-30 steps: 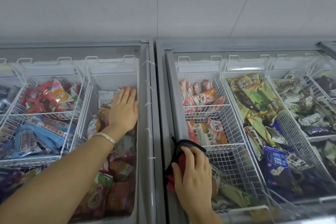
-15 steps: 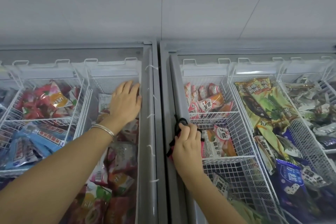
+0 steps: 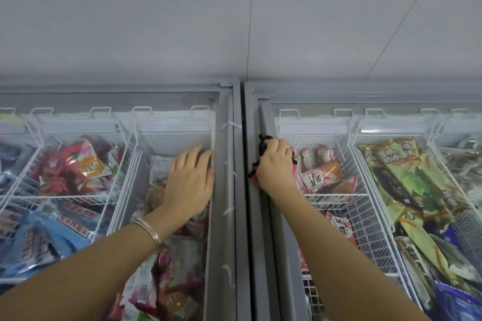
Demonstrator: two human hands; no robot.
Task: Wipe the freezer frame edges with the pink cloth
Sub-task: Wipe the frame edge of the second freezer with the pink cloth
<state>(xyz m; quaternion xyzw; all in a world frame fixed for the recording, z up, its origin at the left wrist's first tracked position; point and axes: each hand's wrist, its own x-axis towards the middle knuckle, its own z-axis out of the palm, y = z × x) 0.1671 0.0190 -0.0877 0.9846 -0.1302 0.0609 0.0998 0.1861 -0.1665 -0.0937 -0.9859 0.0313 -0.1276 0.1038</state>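
Two chest freezers stand side by side below me. My right hand (image 3: 275,167) is closed on the pink cloth (image 3: 257,173), which has a dark trim, and presses it against the grey left frame edge (image 3: 263,216) of the right freezer, near the far end. Most of the cloth is hidden under my hand. My left hand (image 3: 191,182), with a bracelet at the wrist, lies flat with fingers spread on the glass lid of the left freezer (image 3: 221,216), beside its right frame edge.
White wire baskets (image 3: 365,216) full of wrapped ice creams fill both freezers. A narrow dark gap (image 3: 243,190) separates the two cabinets. A plain grey wall (image 3: 234,21) rises directly behind them. Frost streaks mark the left freezer's frame.
My right hand has slid the cloth along the right freezer's left frame edge, from the near part toward the far end. My left hand stays flat on the left lid.
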